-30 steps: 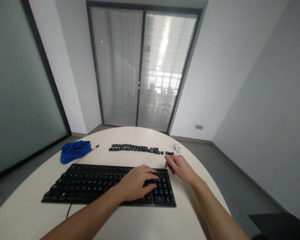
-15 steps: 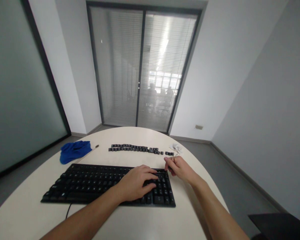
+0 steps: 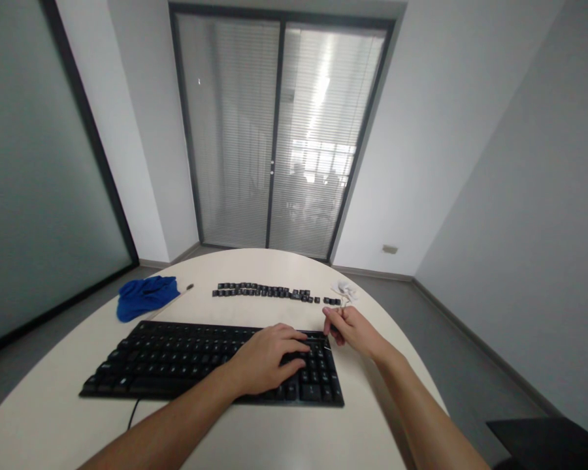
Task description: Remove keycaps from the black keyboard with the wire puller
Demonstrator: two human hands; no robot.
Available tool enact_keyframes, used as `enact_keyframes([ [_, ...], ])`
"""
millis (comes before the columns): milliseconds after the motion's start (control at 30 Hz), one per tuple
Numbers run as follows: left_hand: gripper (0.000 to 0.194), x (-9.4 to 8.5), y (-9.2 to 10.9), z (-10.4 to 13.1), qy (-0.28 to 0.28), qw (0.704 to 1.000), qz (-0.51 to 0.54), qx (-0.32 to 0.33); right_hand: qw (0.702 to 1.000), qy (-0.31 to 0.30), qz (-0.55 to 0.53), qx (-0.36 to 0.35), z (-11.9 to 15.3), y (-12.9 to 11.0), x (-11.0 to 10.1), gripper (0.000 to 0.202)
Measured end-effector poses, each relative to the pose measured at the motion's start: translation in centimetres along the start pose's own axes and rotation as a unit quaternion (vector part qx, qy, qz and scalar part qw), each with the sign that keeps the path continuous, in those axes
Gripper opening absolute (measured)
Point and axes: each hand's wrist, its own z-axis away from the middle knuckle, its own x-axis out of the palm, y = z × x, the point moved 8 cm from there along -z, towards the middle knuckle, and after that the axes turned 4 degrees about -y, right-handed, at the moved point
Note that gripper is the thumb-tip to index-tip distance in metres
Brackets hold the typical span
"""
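Observation:
The black keyboard (image 3: 176, 356) lies across the table in front of me. Spread over its right part, my left hand (image 3: 272, 356) rests flat with fingers apart, touching keys near the number pad. My right hand (image 3: 345, 324) is closed in a pinch at the keyboard's top right corner. Between its fingers is a thin pale stick (image 3: 327, 347), its lower end showing by the keys; most of it is hidden, and I cannot tell its exact kind. Beyond the keyboard, several loose black keycaps (image 3: 259, 290) lie in two uneven rows.
A blue cloth (image 3: 147, 296) lies at the table's left, with a dark-tipped thin brush (image 3: 176, 299) beside it. Crumpled white material (image 3: 345, 289) sits at the far right. A black cable (image 3: 133, 414) runs from the keyboard's front edge. The round table (image 3: 274, 437) ends in a curved edge.
My right hand has shifted very slightly, and the stick's pale lower end now shows beside the keys. The left hand stays in place on the keyboard.

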Motion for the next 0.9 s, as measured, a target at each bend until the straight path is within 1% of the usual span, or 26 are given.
enact_keyframes([
  [100,0.027,-0.1,0.1,-0.1,0.000,1.000,0.004,0.004,1.000,-0.006,0.007,-0.002,0.0,-0.1,0.1,0.064],
  [300,0.027,-0.3,0.3,-0.4,-0.005,1.000,-0.001,0.000,0.996,-0.016,0.086,-0.025,-0.1,-1.6,0.6,0.062],
  [433,0.027,-0.2,0.2,-0.4,-0.007,1.000,-0.006,-0.006,0.988,-0.008,0.140,-0.059,0.1,-2.7,0.7,0.060],
  [533,0.027,-0.1,0.1,-0.4,-0.008,1.000,-0.012,-0.009,0.979,0.008,0.178,-0.095,0.2,-3.2,0.4,0.053],
  [633,0.026,-0.2,-0.1,-0.5,0.002,1.000,-0.018,-0.016,0.976,0.011,0.195,-0.100,0.3,-2.9,0.0,0.049],
  [800,0.023,0.0,-0.7,-0.5,0.022,0.999,-0.035,-0.031,0.985,-0.010,0.159,-0.060,0.4,-1.7,-0.8,0.043],
  [900,0.023,0.0,-1.2,-0.5,0.035,0.997,-0.048,-0.046,0.985,-0.020,0.156,-0.067,0.4,-1.9,-0.7,0.040],
])
